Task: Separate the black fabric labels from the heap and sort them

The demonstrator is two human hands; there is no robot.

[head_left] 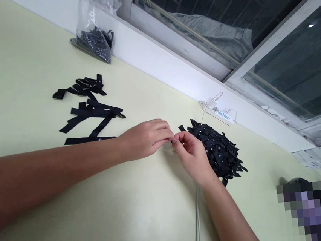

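My left hand reaches in from the left over the table, thumb and fingers pinched together. Its fingertips meet those of my right hand, which is also closed in a pinch. A tiny dark bit shows between them, but the fingers hide what it is. Just below the fingertips is something pale and clear that I cannot make out. Right behind my right hand lies a big heap of short black ribbon strips, some with small white marks. Longer black ribbon strips lie loose beyond my left forearm, beside a tangled bunch of them.
A clear plastic bag holding black strips leans by the white wall ledge. A white power strip with plugged cords sits along that ledge. One pale cable runs down the table. Part of a person shows blurred at lower right.
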